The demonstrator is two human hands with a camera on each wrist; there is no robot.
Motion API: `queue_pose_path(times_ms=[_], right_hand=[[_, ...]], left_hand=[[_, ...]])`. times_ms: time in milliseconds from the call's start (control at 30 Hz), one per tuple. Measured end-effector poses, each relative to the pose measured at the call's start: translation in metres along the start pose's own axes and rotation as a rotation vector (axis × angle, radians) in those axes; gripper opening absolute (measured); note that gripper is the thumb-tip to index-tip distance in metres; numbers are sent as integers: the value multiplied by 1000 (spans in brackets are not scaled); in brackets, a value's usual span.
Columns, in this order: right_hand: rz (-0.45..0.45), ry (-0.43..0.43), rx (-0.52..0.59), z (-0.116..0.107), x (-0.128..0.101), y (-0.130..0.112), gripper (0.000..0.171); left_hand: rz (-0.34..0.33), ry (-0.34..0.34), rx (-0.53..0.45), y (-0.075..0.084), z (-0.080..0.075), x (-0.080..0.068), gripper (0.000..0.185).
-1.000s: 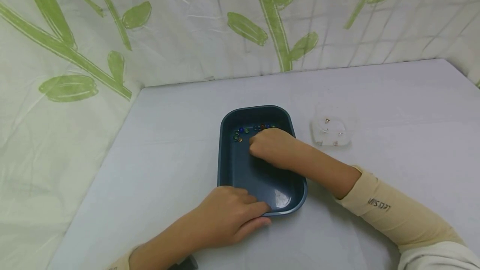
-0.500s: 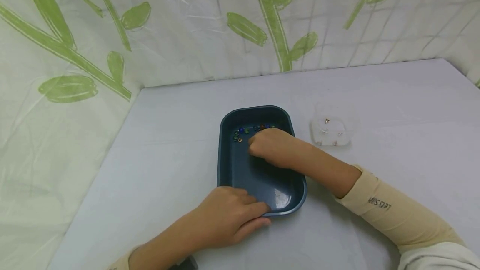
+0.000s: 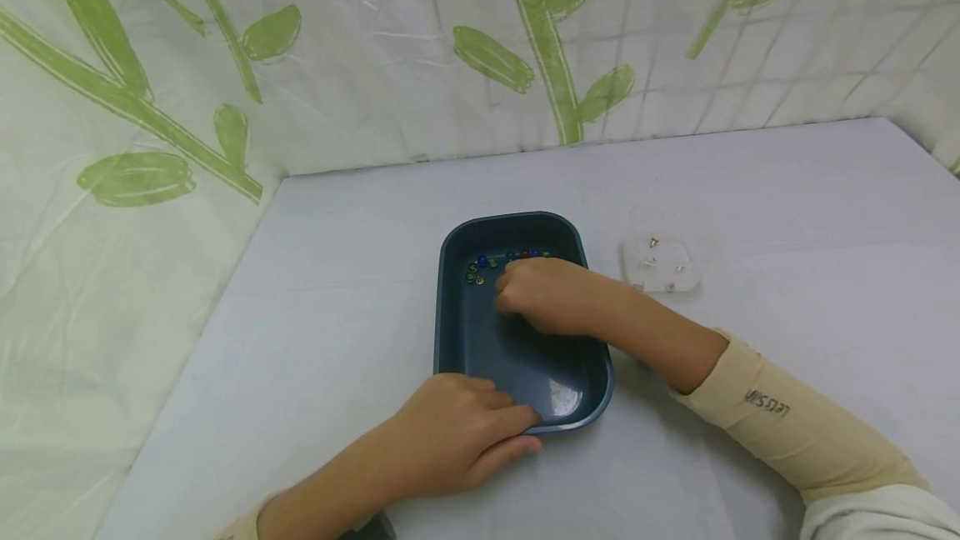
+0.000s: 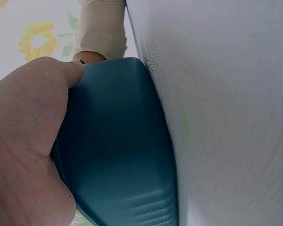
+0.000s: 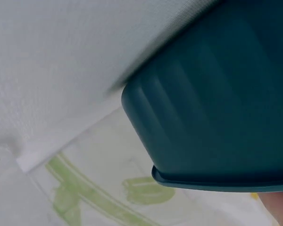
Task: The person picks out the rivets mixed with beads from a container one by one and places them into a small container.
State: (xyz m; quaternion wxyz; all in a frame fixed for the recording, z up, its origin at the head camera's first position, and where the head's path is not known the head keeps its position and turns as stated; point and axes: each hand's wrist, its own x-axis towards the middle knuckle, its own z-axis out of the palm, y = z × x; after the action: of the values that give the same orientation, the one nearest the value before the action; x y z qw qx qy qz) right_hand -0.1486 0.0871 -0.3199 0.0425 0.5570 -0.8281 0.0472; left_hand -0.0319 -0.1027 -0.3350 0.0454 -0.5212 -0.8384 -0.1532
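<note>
A deep blue-green plastic tub (image 3: 491,340) stands on the table. My left hand (image 3: 457,432) grips its near left rim, thumb outside and fingers over the edge; the left wrist view shows the thumb against the tub's outer wall (image 4: 118,127). My right hand (image 3: 551,294) reaches into the tub over its right side, fingers bent downward. Its fingertips are hidden, so whether they pinch anything cannot be seen. Small glass marbles (image 3: 482,261), blue, green and red, lie along the far end. A small gold-coloured piece (image 3: 479,280) lies near them.
A clear shallow plastic box (image 3: 663,269) with several small metal pieces, screw-like, stands right of the tub. A dark object (image 3: 375,527) shows partly below my left wrist. White sheeting (image 3: 375,65) with printed plants rises behind the table (image 3: 337,273).
My right hand shifts very slightly inside the tub, and its forearm turns a little. The left hand and the tub stay where they were.
</note>
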Motion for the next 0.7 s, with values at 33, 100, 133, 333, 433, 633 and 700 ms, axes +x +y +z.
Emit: queue_pose_path(times_ms=[33,100,133,333,433,633,700], right_hand=[[-3,2,3,-1,0,0,24],[-5,2,6,-2,0,0,22],[-7,3,6,-2,0,0,22],[-17,13,2,-4,-1,-1,23],[-12,8,-2,-6,-1,-2,23],[0,14,-5,-11,-4,-2,22],[2,24,-7,-14,-5,-2,22]], left_hand=[[3,3,2,0,0,0,27],[8,9,7,0,0,0,26],[8,11,7,0,0,0,26],[3,8,-3,0,0,0,26],[1,8,-3,0,0,0,26],[6,17,3,1,0,0,27],[1,12,-6,1,0,0,27]])
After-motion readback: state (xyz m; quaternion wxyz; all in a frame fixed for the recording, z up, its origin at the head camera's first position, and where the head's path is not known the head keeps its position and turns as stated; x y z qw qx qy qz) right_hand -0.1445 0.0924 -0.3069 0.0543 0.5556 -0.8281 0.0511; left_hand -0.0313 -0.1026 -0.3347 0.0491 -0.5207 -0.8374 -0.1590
